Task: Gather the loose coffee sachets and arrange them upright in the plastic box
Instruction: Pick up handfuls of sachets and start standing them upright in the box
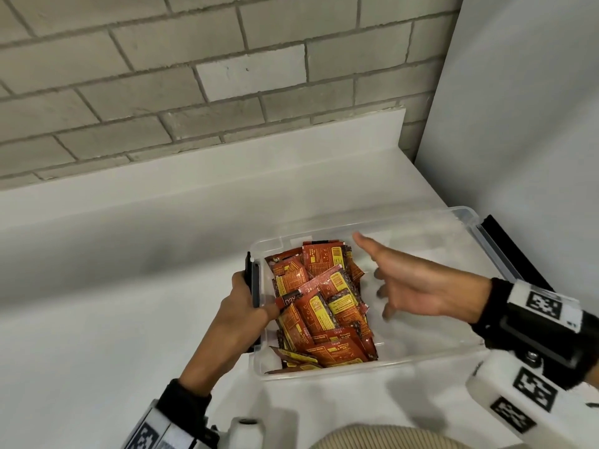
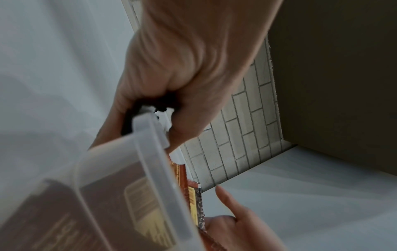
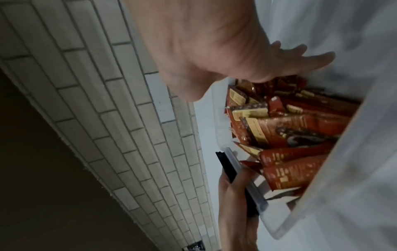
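A clear plastic box (image 1: 421,359) stands on the white counter, its left half packed with several red-and-yellow coffee sachets (image 1: 321,303) that lean and overlap. My left hand (image 1: 241,306) grips the box's left rim at its black clip (image 1: 251,277), thumb over the edge; the left wrist view shows the same hold on the box (image 2: 150,152). My right hand (image 1: 405,286) hovers open over the bare right half of the box, fingers spread beside the sachets, holding nothing. The right wrist view shows its open hand (image 3: 290,62) above the sachets (image 3: 290,129).
A pale brick wall (image 1: 194,76) runs behind the counter (image 1: 113,286). A white upright panel (image 1: 518,108) stands at the right, close to the box's far right corner. A second black clip (image 1: 515,251) sits on the box's right end.
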Available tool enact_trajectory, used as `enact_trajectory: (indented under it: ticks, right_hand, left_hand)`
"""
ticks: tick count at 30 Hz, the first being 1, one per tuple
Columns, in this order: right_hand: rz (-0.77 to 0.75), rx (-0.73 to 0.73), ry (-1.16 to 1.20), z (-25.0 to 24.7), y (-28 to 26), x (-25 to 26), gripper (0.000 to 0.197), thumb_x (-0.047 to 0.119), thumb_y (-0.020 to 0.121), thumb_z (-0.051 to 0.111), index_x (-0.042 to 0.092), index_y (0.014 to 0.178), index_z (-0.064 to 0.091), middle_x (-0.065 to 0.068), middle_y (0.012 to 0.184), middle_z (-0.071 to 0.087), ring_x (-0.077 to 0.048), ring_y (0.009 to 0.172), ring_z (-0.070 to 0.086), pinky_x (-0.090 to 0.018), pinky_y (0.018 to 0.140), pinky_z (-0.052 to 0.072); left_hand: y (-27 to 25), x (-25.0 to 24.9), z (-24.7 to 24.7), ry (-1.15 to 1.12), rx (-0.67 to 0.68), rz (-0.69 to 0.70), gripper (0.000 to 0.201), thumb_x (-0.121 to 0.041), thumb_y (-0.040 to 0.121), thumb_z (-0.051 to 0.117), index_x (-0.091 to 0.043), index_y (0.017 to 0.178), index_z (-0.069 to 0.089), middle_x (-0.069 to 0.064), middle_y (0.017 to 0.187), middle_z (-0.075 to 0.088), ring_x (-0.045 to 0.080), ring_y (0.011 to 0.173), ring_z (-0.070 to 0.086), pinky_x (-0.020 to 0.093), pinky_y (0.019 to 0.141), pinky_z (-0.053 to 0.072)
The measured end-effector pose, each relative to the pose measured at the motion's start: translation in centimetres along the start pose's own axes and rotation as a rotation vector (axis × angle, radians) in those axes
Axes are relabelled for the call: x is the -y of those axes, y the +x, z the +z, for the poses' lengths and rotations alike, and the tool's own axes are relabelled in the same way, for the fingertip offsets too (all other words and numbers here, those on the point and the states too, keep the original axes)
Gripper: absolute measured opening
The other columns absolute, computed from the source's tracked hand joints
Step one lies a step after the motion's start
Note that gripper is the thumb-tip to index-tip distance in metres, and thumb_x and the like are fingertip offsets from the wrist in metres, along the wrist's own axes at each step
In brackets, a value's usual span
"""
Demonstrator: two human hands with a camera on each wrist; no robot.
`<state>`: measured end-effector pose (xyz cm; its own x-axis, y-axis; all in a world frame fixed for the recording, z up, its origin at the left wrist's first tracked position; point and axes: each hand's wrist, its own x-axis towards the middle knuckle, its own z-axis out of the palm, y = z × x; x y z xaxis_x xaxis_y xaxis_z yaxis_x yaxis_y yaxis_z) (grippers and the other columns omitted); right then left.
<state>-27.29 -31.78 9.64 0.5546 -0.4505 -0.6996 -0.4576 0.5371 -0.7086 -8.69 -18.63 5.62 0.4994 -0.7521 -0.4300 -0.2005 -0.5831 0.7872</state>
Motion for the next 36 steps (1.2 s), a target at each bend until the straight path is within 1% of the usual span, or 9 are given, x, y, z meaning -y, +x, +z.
enact_trajectory:
  ticks: [3,5,10,15,19,23,28,34,36]
  right_hand:
    - [0.032,0.245,-0.014,1.5,0.9,-0.3,0.060,0.067,0.089,0.027,0.029,0.130,0.050,-0.007,0.135,0.054,-0.030,0.126,0.049,-0.058,0.109,0.029]
    - [0.030,0.287,-0.011,1.9,1.3,-0.6,0.058,0.066,0.089,0.029,0.027,0.122,0.056,-0.005,0.121,0.063,-0.024,0.112,0.058,-0.051,0.106,0.036]
    - [-0.056,0.119,-0.209,0.5,0.6,-0.5,0.083,0.061,0.075,0.055,0.028,0.146,0.027,-0.006,0.150,0.033,-0.032,0.139,0.030,-0.056,0.111,0.027]
    - [-0.389,0.037,-0.588,0.3,-1.0,-1.9,0.063,0.047,0.071,0.077,0.036,0.122,0.041,0.011,0.124,0.041,0.000,0.112,0.043,-0.016,0.084,0.040]
    - [-0.494,0.080,-0.821,1.4,-1.2,-3.6,0.065,0.047,0.071,0.078,0.035,0.121,0.039,0.020,0.111,0.035,0.009,0.106,0.034,-0.006,0.079,0.036]
    - [-0.524,0.046,-0.836,2.1,-0.7,-4.5,0.063,0.038,0.073,0.080,0.033,0.117,0.034,0.015,0.106,0.038,0.002,0.105,0.036,-0.016,0.088,0.042]
    - [-0.517,0.024,-0.804,2.6,-0.3,-4.8,0.061,0.032,0.075,0.079,0.034,0.111,0.030,0.006,0.103,0.045,-0.005,0.088,0.045,-0.018,0.074,0.046]
    - [-0.559,-0.008,-0.962,2.7,-0.5,-5.0,0.040,0.040,0.081,0.072,0.022,0.109,0.050,0.011,0.099,0.047,-0.005,0.098,0.040,-0.013,0.079,0.039]
    - [-0.585,-0.017,-0.972,2.7,-0.6,-5.1,0.036,0.040,0.083,0.069,0.021,0.109,0.055,0.012,0.096,0.046,-0.003,0.094,0.039,-0.012,0.077,0.037]
  left_hand:
    - [-0.2,0.1,-0.1,0.006,0.002,-0.007,0.048,-0.017,0.089,0.067,-0.029,0.120,0.031,-0.007,0.107,0.057,0.015,0.098,0.059,0.037,0.084,0.055]
    - [-0.2,0.3,-0.6,-0.005,-0.018,-0.019,0.050,-0.016,0.088,0.068,-0.029,0.120,0.031,-0.008,0.106,0.057,0.013,0.094,0.059,0.032,0.078,0.054]
    - [-0.8,0.5,-1.9,0.020,-0.019,-0.035,0.056,-0.018,0.088,0.067,-0.025,0.128,0.029,-0.010,0.103,0.054,0.008,0.086,0.056,0.023,0.064,0.049]
    - [-1.5,0.0,-3.7,0.223,-0.099,0.235,0.090,-0.045,0.080,0.066,-0.030,0.150,0.011,-0.009,0.146,0.027,0.012,0.133,0.034,0.030,0.103,0.036]
    - [-2.6,-0.6,-5.7,0.459,0.270,0.472,0.084,-0.075,0.063,0.068,-0.055,0.135,0.028,-0.044,0.136,0.018,-0.017,0.133,0.011,0.011,0.107,0.019]
    - [-2.4,-0.4,-4.8,0.725,0.398,0.482,0.090,-0.044,0.074,0.077,-0.057,0.136,0.013,-0.050,0.133,0.001,-0.028,0.123,-0.020,0.018,0.112,-0.001]
    - [-2.6,-0.7,-3.2,0.955,0.289,0.506,0.082,-0.034,0.083,0.072,-0.047,0.143,0.017,-0.026,0.136,0.028,0.001,0.132,0.009,0.040,0.118,-0.009]
    - [-1.9,-0.4,-3.0,0.872,0.198,0.636,0.042,-0.036,0.080,0.074,-0.027,0.117,0.058,-0.017,0.110,0.043,0.001,0.108,0.020,0.046,0.112,0.021]
    - [-1.8,-0.4,-3.2,0.830,0.189,0.684,0.033,-0.035,0.080,0.074,-0.023,0.108,0.061,-0.017,0.108,0.045,0.000,0.114,0.024,0.045,0.114,0.016]
